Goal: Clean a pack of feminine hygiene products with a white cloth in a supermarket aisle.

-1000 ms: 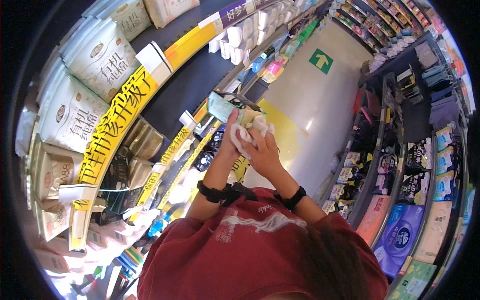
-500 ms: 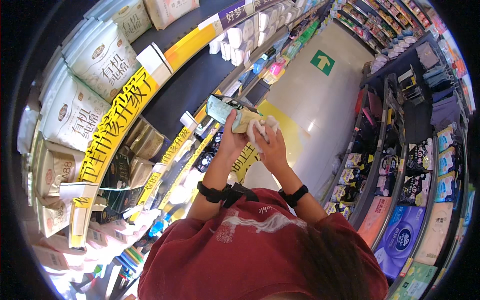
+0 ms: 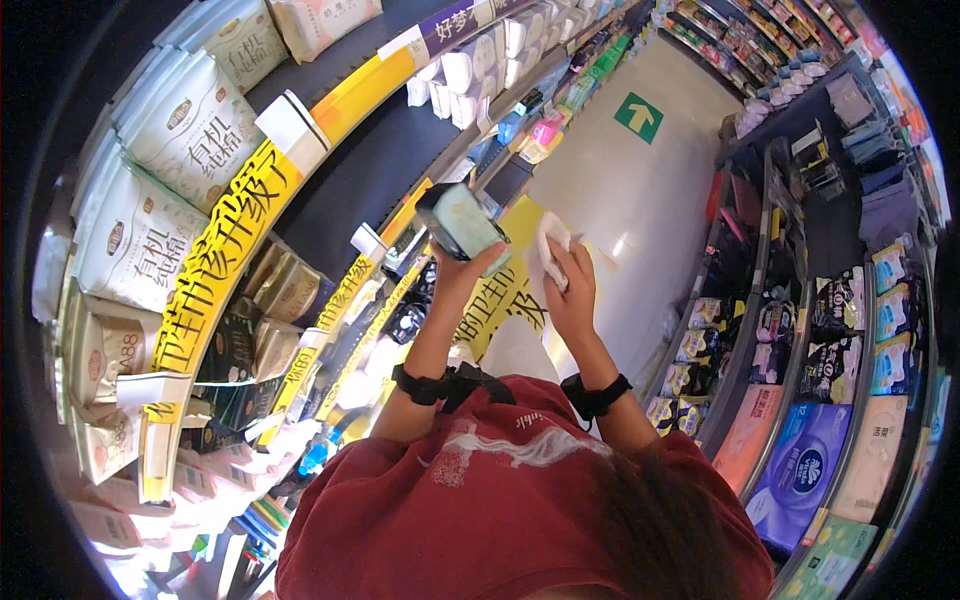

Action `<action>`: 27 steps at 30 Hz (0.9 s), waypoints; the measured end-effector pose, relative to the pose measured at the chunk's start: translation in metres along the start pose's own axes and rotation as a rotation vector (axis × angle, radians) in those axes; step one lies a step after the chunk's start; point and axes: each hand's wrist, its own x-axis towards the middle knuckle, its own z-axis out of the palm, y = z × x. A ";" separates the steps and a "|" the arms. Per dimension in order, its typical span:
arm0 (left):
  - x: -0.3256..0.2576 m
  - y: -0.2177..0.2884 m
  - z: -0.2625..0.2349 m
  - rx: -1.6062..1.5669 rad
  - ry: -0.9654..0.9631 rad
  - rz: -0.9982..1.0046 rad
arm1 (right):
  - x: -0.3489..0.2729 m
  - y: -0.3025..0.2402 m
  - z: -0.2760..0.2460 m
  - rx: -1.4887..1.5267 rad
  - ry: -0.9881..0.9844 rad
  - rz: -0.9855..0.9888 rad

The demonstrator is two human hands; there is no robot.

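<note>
In my left hand (image 3: 458, 272) is a small box-shaped package (image 3: 470, 222), pale green on the side turned up and dark along its edges. The fingers wrap round its lower end, and it is tilted over the shelf edge. A white cloth (image 3: 551, 247) is bunched in my right hand (image 3: 572, 296), which is closed on it. The two hands are apart, with the cloth to the right of the package and not touching it. Both wrists wear black bands.
A shelf (image 3: 350, 150) with yellow strips runs along my left, bearing white packs (image 3: 190, 130) and gold-coloured packs (image 3: 290, 285). On the right, another shelf holds several dark packs (image 3: 838, 300) and a purple pack (image 3: 800, 475). The aisle floor (image 3: 640, 190) carries a green arrow sign (image 3: 638, 118).
My right hand has drawn the cloth away from the package, to the right. My left hand has turned the package, so a plain pale green side now shows.
</note>
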 end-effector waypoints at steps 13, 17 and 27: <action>-0.023 0.021 0.009 1.297 0.043 0.767 | 0.025 -0.069 0.008 -0.597 -0.157 -0.258; -0.022 0.021 0.002 1.314 0.100 0.782 | 0.010 -0.067 0.012 -0.551 -0.264 -0.407; -0.020 0.010 -0.008 1.391 0.035 0.809 | -0.002 -0.041 -0.012 -0.502 -0.411 -0.521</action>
